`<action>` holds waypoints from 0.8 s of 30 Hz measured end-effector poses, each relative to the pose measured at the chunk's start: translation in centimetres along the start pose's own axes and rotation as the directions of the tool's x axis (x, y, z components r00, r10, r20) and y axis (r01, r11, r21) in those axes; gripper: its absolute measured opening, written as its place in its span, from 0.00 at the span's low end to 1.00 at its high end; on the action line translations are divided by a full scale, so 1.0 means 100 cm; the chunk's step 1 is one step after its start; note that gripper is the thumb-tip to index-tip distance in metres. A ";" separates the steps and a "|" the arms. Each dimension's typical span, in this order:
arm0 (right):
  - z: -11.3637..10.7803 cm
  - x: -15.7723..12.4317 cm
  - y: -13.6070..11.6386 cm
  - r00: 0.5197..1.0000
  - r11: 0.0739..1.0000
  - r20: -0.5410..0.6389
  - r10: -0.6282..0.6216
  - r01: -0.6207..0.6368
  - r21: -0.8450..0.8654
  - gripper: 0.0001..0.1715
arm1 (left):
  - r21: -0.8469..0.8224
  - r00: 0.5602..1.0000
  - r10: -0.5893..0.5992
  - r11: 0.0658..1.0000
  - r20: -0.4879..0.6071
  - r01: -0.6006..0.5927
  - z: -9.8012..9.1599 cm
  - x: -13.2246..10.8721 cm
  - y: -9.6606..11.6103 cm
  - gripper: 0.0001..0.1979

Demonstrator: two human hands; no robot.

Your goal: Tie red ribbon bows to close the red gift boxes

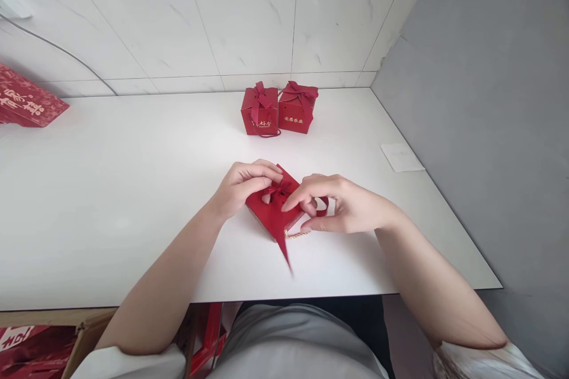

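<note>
A red gift box [267, 216] lies on the table in front of me, with a red ribbon [281, 188] knotted across its top. From the left, my left hand [243, 185] rests on the box, its thumb and fingers closed around the ribbon near the knot. On the other side, my right hand [340, 204] has curled fingers, with a loop of the ribbon showing between them and the palm. Its index finger points down at the box top. One ribbon tail hangs over the near corner, slightly blurred. A gold twisted cord [299, 234] sticks out below my right thumb.
Two red boxes with bows, a left one [261, 108] and a right one [297, 109], stand by the tiled wall. A red printed package [31, 98] lies far left. Some white paper [402, 157] is at the right edge. A cardboard carton [91, 327] sits below the table.
</note>
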State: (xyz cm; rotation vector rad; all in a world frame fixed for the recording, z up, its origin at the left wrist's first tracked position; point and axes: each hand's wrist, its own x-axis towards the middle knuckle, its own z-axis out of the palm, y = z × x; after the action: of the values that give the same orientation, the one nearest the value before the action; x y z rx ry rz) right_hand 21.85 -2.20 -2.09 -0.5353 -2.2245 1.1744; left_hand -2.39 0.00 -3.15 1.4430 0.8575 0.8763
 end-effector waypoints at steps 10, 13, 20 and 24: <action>-0.002 0.002 0.001 0.935 0.988 -0.338 0.112 -0.141 -0.062 0.11 | 0.074 0.996 0.066 0.995 0.062 -0.071 0.001 -0.001 0.002 0.11; 0.005 0.006 0.004 0.944 0.973 -0.317 0.091 -0.152 -0.175 0.10 | 0.095 0.995 0.089 0.991 0.052 -0.094 0.002 -0.001 0.001 0.09; 0.009 0.006 0.010 0.902 0.968 -0.432 -0.008 -0.102 -0.231 0.02 | 0.213 0.985 0.120 0.966 0.127 -0.145 0.000 -0.003 0.002 0.08; 0.014 0.006 0.014 0.850 0.912 -0.509 -0.135 -0.094 -0.399 0.04 | 0.193 0.987 0.071 0.976 0.141 -0.098 -0.003 -0.005 0.007 0.13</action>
State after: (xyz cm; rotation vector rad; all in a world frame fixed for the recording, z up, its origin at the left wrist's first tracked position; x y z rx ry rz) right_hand 20.67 -1.98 -3.68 -0.8818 -1.9658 0.4443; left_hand -2.83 -0.36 -2.51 1.7041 0.8048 0.7632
